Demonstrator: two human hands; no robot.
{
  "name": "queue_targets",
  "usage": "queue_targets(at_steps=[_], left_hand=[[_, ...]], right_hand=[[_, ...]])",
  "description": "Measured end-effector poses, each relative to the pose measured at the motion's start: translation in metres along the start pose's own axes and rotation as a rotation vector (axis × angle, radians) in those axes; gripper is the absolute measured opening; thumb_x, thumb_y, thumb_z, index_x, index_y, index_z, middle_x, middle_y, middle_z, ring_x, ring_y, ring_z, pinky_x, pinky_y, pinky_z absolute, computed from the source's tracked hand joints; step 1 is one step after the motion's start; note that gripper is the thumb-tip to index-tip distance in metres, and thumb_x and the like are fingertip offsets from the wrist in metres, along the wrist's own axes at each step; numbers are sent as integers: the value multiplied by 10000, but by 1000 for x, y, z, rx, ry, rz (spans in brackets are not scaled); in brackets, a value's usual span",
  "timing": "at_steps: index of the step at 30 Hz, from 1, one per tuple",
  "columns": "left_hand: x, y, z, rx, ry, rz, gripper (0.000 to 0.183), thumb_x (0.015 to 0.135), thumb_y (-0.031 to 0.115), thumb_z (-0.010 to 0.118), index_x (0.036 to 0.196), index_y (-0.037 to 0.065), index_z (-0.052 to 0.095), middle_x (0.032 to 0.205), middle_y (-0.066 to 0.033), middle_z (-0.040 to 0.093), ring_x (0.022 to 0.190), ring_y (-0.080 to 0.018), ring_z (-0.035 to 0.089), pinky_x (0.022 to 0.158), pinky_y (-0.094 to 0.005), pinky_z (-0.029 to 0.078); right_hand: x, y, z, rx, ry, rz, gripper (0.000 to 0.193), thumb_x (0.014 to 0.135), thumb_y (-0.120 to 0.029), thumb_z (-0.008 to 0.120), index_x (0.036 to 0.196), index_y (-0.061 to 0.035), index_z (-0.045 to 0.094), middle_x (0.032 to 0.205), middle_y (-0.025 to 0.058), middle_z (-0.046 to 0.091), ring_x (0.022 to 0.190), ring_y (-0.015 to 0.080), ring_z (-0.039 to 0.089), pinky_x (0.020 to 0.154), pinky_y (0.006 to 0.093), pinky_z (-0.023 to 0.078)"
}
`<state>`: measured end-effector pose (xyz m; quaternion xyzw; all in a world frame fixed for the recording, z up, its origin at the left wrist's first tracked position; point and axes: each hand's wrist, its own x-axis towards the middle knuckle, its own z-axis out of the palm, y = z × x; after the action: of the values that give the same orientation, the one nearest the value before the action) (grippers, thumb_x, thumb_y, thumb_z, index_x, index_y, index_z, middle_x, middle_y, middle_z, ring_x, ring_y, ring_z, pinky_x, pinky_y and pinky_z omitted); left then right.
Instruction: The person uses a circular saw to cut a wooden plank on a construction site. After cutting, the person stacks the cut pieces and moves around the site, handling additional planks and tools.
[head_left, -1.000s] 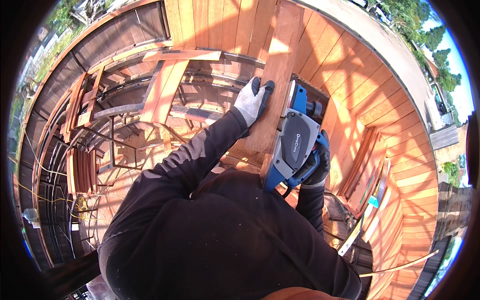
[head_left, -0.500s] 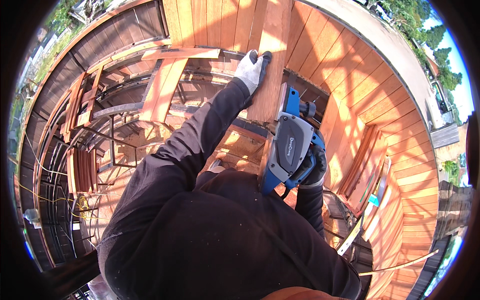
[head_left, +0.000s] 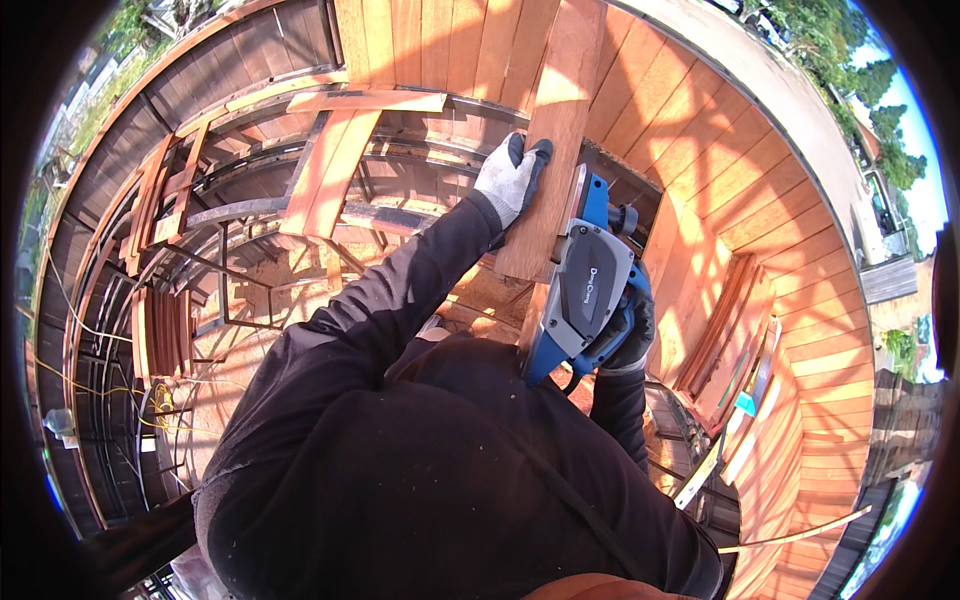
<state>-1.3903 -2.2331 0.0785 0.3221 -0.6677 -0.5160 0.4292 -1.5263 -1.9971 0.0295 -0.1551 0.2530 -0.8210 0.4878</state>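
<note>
My left hand [head_left: 510,182], in a grey-and-black glove, grips the left edge of a reddish wooden board [head_left: 553,145], thumb and fingers closed round it. The board runs away from me over the far curved planking, and its near end lies against the left side of an electric planer [head_left: 588,290]. That planer is blue and grey, tipped on its side, with a dark front knob on the right. Wrapped round its rear handle is my right hand [head_left: 634,325] in a dark glove; the tool's body partly hides the fingers. The planer's rear end is close to my body.
Fitted planks [head_left: 700,150] curve round the far and right sides. Loose boards [head_left: 333,170] lie across a dark metal frame [head_left: 250,210] at left. Board stacks stand at left [head_left: 163,335] and right [head_left: 722,320]. A yellow cord [head_left: 160,405] hangs at far left.
My left hand and the board have come nearer to me, the board sliding along the planer's side. My right hand keeps its hold on the planer, which has barely shifted.
</note>
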Motion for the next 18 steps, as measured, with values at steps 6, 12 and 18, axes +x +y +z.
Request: queue_targets(at_steps=[6,12,18], left_hand=[[-28,-22,3,-149,-16,-62,320,968,323,593,905,14,536,679,-48,470,626,-132,431,561,-320,412],[5,-12,-60,-93,195,-58,380,966,382,586,954,3,560,777,-69,529,713,-126,450,631,-310,426],[-11,10,-98,-58,267,28,377,962,391,600,857,42,502,738,26,477,688,-67,408,581,-250,370]], right_hand=[[3,-7,5,-17,-23,-56,503,962,-262,568,1408,-76,428,1073,98,619,802,153,625,704,274,552],[5,-52,65,-565,58,-288,463,910,-116,617,1348,-44,487,899,116,656,569,118,574,496,236,480],[23,-95,105,-996,43,-335,405,848,-30,697,1240,-75,606,942,50,664,621,94,570,543,229,454]])
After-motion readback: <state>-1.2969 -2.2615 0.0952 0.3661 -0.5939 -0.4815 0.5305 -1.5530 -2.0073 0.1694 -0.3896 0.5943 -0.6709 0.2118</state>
